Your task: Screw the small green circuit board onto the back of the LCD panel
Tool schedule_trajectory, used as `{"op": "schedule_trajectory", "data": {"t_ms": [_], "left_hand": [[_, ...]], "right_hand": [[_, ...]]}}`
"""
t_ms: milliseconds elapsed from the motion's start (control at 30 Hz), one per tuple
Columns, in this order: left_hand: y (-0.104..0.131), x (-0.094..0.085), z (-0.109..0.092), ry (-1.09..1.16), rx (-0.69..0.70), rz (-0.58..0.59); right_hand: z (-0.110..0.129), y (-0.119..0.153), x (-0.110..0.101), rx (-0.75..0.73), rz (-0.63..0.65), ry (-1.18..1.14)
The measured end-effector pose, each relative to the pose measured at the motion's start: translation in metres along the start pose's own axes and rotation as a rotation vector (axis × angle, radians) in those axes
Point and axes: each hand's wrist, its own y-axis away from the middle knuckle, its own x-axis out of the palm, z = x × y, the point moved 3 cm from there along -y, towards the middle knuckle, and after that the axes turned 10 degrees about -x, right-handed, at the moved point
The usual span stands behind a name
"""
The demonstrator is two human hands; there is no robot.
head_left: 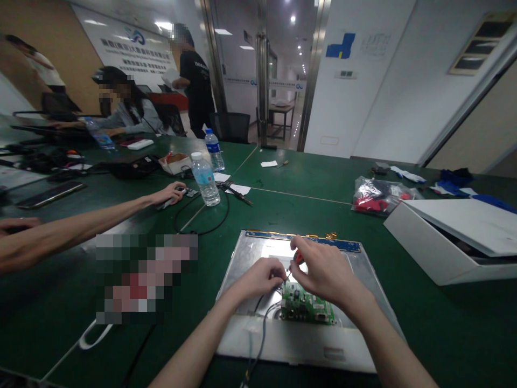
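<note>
A flat metal display panel [238,264] lies on the green table, with a green circuit board [309,308] on its middle and a blue strip board [343,245] along its far edge. My right hand [321,267] is closed on a red-handled screwdriver [298,257], whose thin shaft points down and left to the board's upper left corner. Close beside the tip, my left hand [264,276] has its fingers pinched together; what they hold, if anything, is too small to tell. Thin dark cables [264,334] run from the board over the panel's near edge.
A white box [428,242] stands at the right, behind it a plastic bag with red items [375,196]. Two water bottles [205,180] [214,150] stand ahead left. Another person's hand [172,194] reaches in from the left. People are farther back.
</note>
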Motion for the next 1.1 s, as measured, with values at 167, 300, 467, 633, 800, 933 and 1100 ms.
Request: {"op": "schedule_trajectory", "data": {"t_ms": [167, 300, 467, 633, 800, 933, 1100], "left_hand": [[0.0011, 0.0008, 0.0008, 0.025, -0.017, -0.001], [0.0005, 0.0006, 0.0004, 0.039, -0.019, 0.017], [0.0, -0.0001, -0.0004, 0.023, -0.003, 0.003], [-0.0003, -0.0003, 0.0012, 0.015, -0.01, -0.002], [-0.0005, 0.0005, 0.0022, 0.049, -0.016, 0.023], [0.0, 0.0003, 0.0004, 0.032, -0.008, 0.007], [0.0004, 0.0001, 0.0008, 0.001, -0.024, -0.006]], "right_hand": [[-0.0008, 0.0012, -0.0012, -0.007, -0.007, 0.003], [-0.0012, -0.0007, -0.0024, 0.014, 0.011, 0.029], [-0.0003, -0.0006, -0.001, 0.002, 0.01, 0.006], [-0.0003, 0.0022, -0.0007, -0.035, -0.012, -0.065], [-0.0009, -0.0008, -0.0004, -0.002, 0.01, -0.02], [-0.001, -0.0011, -0.0002, 0.005, 0.01, -0.019], [-0.0006, 0.0025, -0.0023, -0.011, -0.011, -0.06]]}}
